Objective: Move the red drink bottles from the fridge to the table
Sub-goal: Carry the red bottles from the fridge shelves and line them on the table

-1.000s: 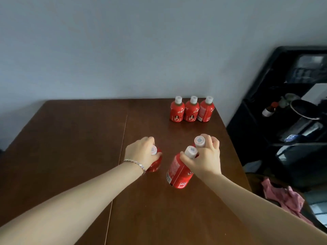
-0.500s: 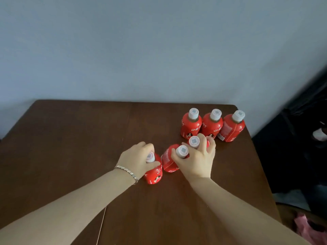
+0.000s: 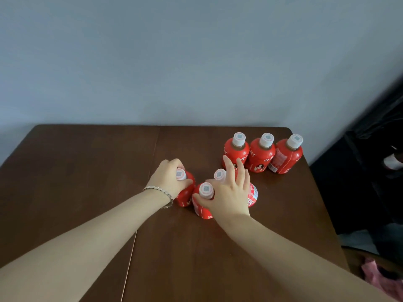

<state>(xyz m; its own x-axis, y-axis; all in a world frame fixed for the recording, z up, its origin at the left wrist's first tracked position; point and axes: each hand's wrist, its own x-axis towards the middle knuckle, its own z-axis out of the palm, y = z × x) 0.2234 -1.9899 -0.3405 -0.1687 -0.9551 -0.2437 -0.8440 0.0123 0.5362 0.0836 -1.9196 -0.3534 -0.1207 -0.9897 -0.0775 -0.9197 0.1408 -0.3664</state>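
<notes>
Three red drink bottles with white caps (image 3: 261, 155) stand in a row at the back right of the brown table (image 3: 87, 171). My left hand (image 3: 168, 179) grips the neck of a fourth red bottle (image 3: 185, 198) standing on the table. Right beside it stand two more red bottles, one nearer (image 3: 204, 211) and one further right (image 3: 253, 196). My right hand (image 3: 229, 192) lies over their tops with fingers stretched out straight, the thumb touching the nearer cap.
A seam runs front to back down the middle of the tabletop. Dark furniture (image 3: 381, 171) stands off the table's right edge, with a pink cloth (image 3: 383, 280) on the floor near it. A plain wall closes off the back.
Both hands carried bottles forward and set them down on the table near the back row. My right hand's fingers have straightened off the two bottle necks.
</notes>
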